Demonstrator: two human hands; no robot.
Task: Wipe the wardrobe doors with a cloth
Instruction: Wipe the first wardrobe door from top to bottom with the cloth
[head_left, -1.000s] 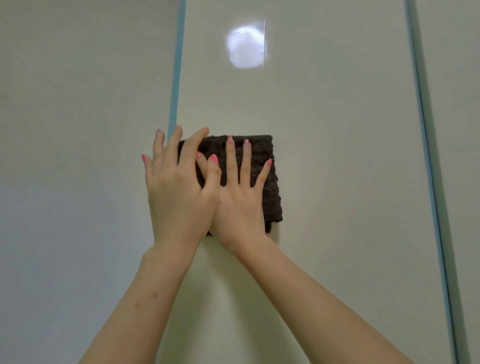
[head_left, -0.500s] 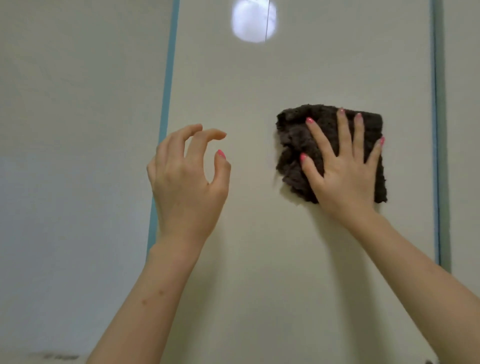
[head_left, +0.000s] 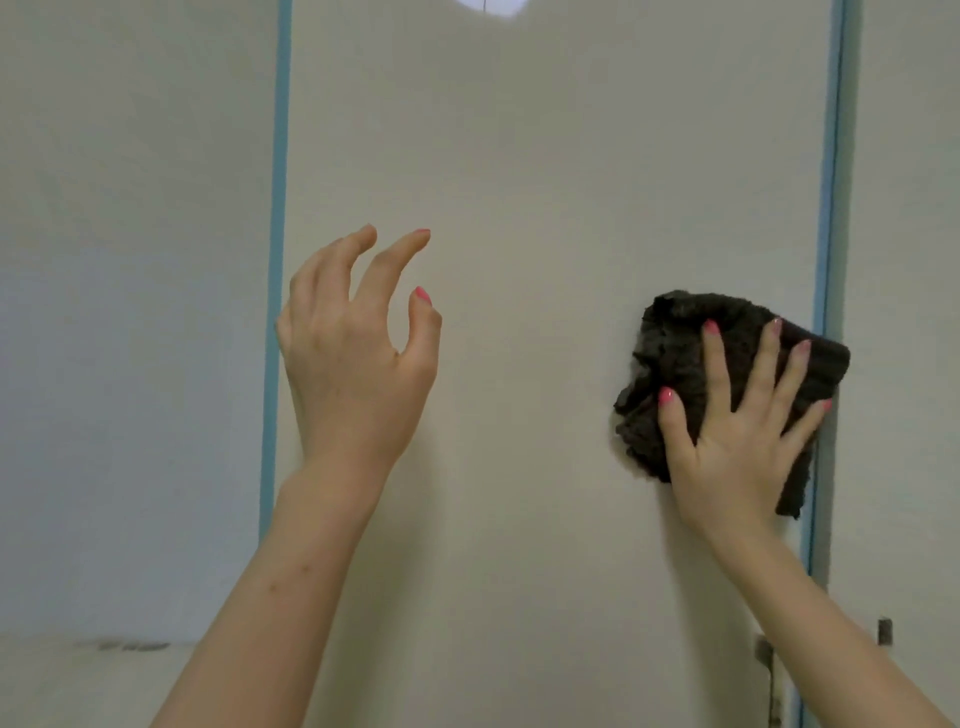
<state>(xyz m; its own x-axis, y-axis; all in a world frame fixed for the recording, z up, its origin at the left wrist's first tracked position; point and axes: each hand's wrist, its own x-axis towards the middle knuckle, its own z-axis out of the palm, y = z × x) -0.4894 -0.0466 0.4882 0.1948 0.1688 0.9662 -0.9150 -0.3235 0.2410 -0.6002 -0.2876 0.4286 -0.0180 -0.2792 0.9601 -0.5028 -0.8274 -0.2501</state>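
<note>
The right hand (head_left: 737, 441), fingers spread flat, has slid the cloth (head_left: 675, 364) to the door panel (head_left: 545, 208)'s right edge at frame right, while the left hand (head_left: 353, 364) hovers loosely curled, holding nothing, so one stroke looks finished.

Bare forearms, no sleeves, left grip (head_left: 358, 358), right grip (head_left: 743, 441), pink-painted nails

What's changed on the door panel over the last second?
The right hand slid the dark cloth rightward to the panel's blue edge strip. The left hand let go and lifted off, fingers curled. The right palm is still flat on the cloth.
</note>
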